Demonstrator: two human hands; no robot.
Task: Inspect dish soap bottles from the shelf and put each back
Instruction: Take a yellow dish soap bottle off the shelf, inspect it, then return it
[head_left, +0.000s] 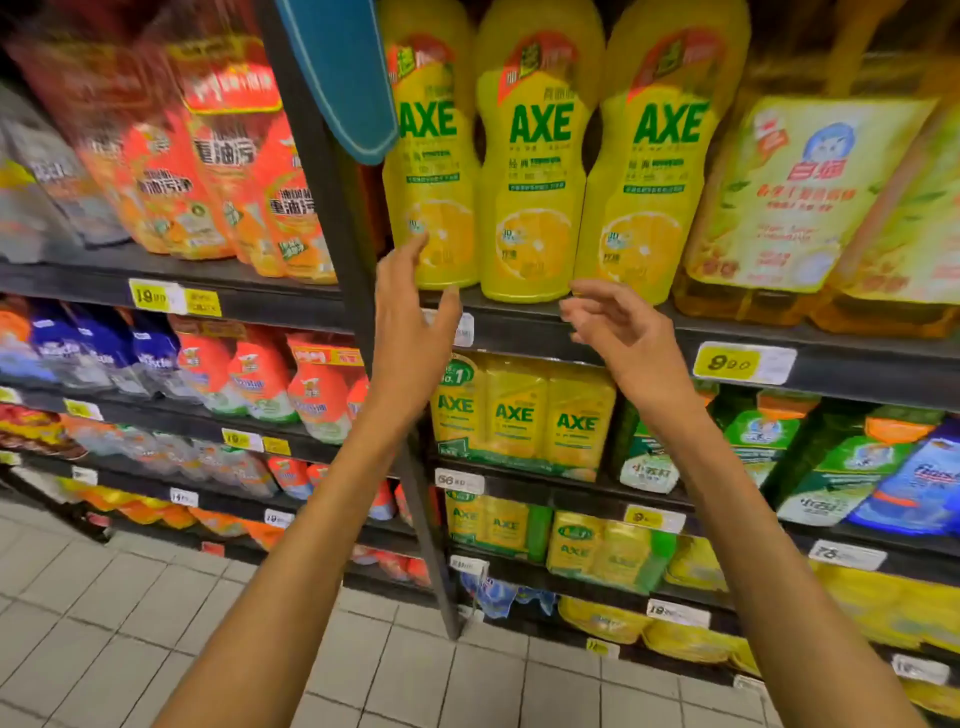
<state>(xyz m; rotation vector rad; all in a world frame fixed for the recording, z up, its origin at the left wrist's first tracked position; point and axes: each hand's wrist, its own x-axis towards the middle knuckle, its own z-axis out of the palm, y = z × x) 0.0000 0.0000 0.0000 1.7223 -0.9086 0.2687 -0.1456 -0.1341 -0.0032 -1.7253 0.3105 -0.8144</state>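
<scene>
Two bare forearms rise from the bottom of the view toward the shelf, and both hands are empty with fingers loosely spread. The left hand reaches higher; its fingertips lie against, or just short of, the lower front of the left yellow bottle, and blur makes contact hard to judge. The right hand hangs a little lower, below the shelf edge, its fingers relaxed and pointing left, near the foot of the middle bottle and the right bottle.

All three dish soap bottles stand upright in a row on the shelf, touching side by side, labels facing out, their long axes vertical. They lie above and ahead of both hands. The middle bottle sits between the two hands, so either could close on it; the left hand looks nearer to a grip, on the left bottle. A teal hanging item overlaps that bottle's left side, beside a dark upright post.
</scene>
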